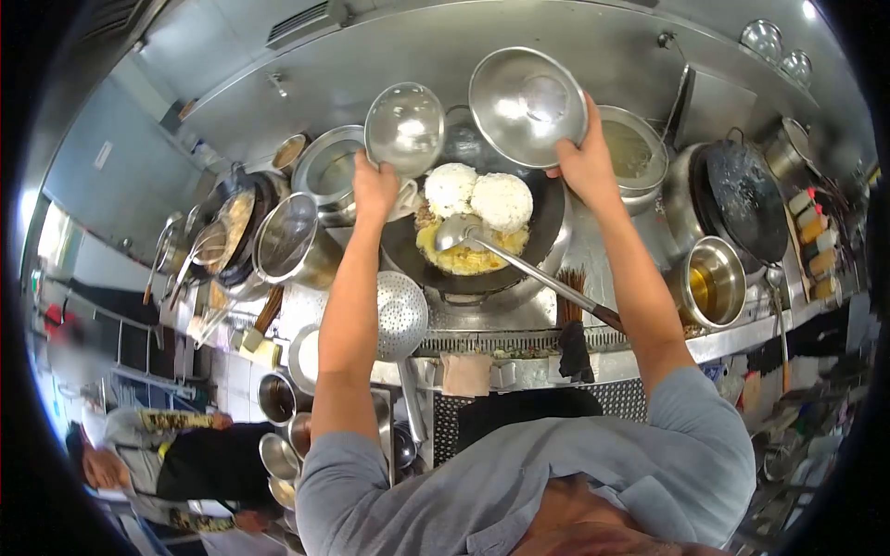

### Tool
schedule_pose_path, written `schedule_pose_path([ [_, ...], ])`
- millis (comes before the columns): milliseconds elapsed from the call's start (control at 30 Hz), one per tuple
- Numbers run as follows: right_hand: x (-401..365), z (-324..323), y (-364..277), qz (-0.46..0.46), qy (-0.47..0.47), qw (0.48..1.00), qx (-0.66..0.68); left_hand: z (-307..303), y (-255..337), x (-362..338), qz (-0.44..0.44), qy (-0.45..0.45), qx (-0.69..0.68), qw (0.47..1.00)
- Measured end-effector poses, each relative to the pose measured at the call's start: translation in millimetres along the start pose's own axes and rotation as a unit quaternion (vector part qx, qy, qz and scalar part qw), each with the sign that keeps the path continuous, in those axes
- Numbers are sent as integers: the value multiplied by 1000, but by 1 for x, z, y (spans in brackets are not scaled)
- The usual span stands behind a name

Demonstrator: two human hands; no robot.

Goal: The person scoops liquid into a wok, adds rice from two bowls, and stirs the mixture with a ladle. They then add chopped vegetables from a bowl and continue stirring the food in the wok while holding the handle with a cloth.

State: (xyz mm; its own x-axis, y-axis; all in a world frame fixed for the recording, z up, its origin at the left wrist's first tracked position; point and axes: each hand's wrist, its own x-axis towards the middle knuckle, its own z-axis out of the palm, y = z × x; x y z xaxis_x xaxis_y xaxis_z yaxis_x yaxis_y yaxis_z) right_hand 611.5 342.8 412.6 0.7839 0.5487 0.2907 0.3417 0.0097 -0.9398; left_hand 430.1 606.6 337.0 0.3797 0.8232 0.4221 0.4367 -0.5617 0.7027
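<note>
My left hand (375, 189) is closed on the rim of a shiny steel bowl (405, 128), tipped up above the wok's far left side. A pale cloth (404, 200) hangs beside that hand. My right hand (587, 159) grips a larger steel bowl (527, 104), also tipped, at the far right. Below them both is a black wok (408, 262). Two rounded mounds of white rice, the left one (451, 189) and the right one (502, 202), sit in it on yellow cooked egg (471, 257). A ladle (457, 232) rests in the wok, its handle extending toward my right forearm.
A perforated skimmer (400, 317) lies front left. Steel pots flank the wok, including one with yellow liquid (712, 285) at right. Another dark wok (747, 202) stands far right, with several sauce bottles (816, 232) beyond it. Another person (139, 454) is at lower left.
</note>
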Motion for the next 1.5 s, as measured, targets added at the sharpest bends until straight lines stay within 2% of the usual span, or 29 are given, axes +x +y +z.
schedule_pose_path([
  [33, -4, -5, -3, -11, -1, 997, 72, -7, 7, -11, -5, 15, 8, 1000],
  [67, -10, -10, -5, -18, -5, 989, 144, -12, 15, -26, -130, -28, -234, 963],
  [100, -14, -16, -6, -17, -12, 985, 170, -19, 22, -42, -238, -62, -461, 852],
  [133, -17, -19, -4, -17, -34, 983, 181, -15, 8, -55, -254, -68, -487, 833],
  [200, -22, -22, -2, 49, -139, 960, 240, -15, 11, -95, -264, -56, -487, 831],
  [233, -37, -20, -11, 84, -177, 957, 215, -15, 16, -113, -271, -44, -501, 821],
  [267, -54, -20, -31, 134, -243, 957, 87, -18, 25, -142, -284, -35, -512, 810],
  [333, -80, -12, -24, 67, -372, 917, -130, -26, 39, -195, -298, -30, -531, 793],
  [367, -97, -17, -24, 38, -383, 911, -146, -37, 48, -223, -315, -3, -543, 778],
  [400, -118, -24, -21, 5, -398, 903, -161, -51, 54, -251, -331, 30, -555, 762],
  [467, -167, -43, 0, 52, -478, 877, -6, -82, 47, -311, -347, 91, -528, 770],
  [533, -221, -61, 18, 133, -599, 788, 43, -126, 58, -378, -359, 148, -549, 740],
  [600, -276, -62, 63, 187, -718, 670, -3, -162, 58, -453, -368, 202, -518, 745],
  [667, -340, -61, 83, 141, -811, 565, -60, -196, 58, -536, -384, 289, -464, 745],
  [733, -394, -58, 118, 113, -891, 434, -65, -228, 72, -615, -414, 383, -408, 718],
  [767, -412, -48, 114, 95, -913, 388, -77, -242, 81, -654, -428, 429, -391, 693],
  [833, -454, -33, 104, 135, -914, 381, -42, -269, 103, -727, -448, 504, -365, 642],
  [867, -469, -23, 96, 122, -924, 359, -52, -276, 111, -766, -464, 541, -337, 616],
  [933, -495, 9, 68, 159, -962, 209, -70, -286, 120, -830, -423, 639, -333, 550],
  [967, -514, 22, 44, 153, -975, 145, -70, -297, 141, -846, -447, 670, -304, 508],
  [1000, -538, 31, 31, 146, -978, 120, -90, -299, 143, -881, -426, 672, -320, 515],
  [1067, -588, 43, 13, 82, -993, 11, -82, -300, 146, -929, -400, 725, -310, 467],
  [1100, -611, 45, 4, 19, -995, -12, -98, -302, 146, -953, -395, 735, -306, 458],
  [1133, -629, 46, -1, 14, -994, -21, -104, -303, 145, -976, -369, 755, -306, 448],
  [1200, -657, 52, -6, -38, -991, -72, -110, -308, 151, -999, -337, 781, -301, 431],
  [1300, -680, 59, -25, -62, -986, -109, -109, -319, 164, -1012, -280, 848, -271, 359],
  [1400, -699, 70, -22, -58, -980, -151, -118, -323, 169, -1028, -216, 881, -254, 336],
  [1500, -718, 74, -35, -71, -973, -180, -127, -333, 177, -1051, -209, 905, -205, 310],
])
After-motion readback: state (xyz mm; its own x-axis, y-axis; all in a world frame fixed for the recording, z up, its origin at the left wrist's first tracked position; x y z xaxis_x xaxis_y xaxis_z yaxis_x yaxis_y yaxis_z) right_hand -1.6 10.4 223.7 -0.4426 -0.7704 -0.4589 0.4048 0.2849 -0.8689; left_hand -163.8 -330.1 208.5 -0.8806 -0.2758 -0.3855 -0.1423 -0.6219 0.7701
